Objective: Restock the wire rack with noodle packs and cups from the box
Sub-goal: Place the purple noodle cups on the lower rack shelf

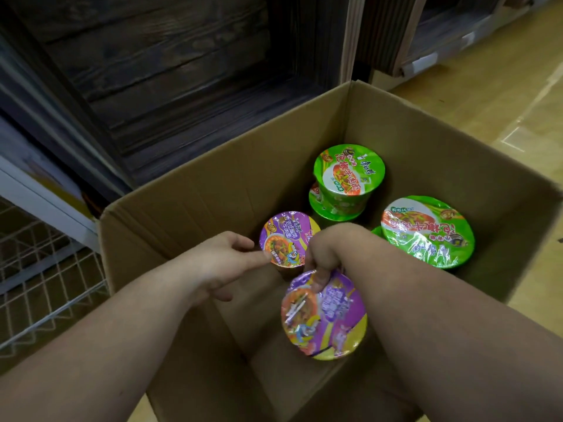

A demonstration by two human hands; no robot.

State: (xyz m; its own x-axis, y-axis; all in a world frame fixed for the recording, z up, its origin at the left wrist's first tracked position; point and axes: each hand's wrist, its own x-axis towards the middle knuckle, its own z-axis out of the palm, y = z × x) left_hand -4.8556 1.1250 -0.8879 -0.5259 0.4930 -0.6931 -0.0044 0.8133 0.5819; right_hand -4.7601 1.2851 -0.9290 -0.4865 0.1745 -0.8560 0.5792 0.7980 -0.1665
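Pale wooden flooring (487, 95) ran under an open brown cardboard box (231, 166) that stood before a dark wood-panelled fixture (170, 71), with the white wire rack (45, 269) low at the left, well apart from the hands; inside the box stood a purple-lidded noodle cup (288, 239) near the front wall, a stack of green-lidded noodle cups (348, 178) behind it, and another green-lidded cup (426, 231) tilted at the right; the right hand (327, 254) reached down into the box with its wrist bent, fingers and thumb curled to pinch the rim of a second purple-lidded cup (324, 315), which hung lifted and tipped towards the camera; the left hand (222, 260) lay beside the standing purple cup, fingers loosely extended and touching its rim, holding nothing as far as could be seen; the step looked like drawing purple cups out for the rack, and it would go best if the left hand closed fully round the standing cup's wall rather than its film-wrapped lid, and if the pinched cup were supported from beneath, since a rim pinch on slick wrap could slip.
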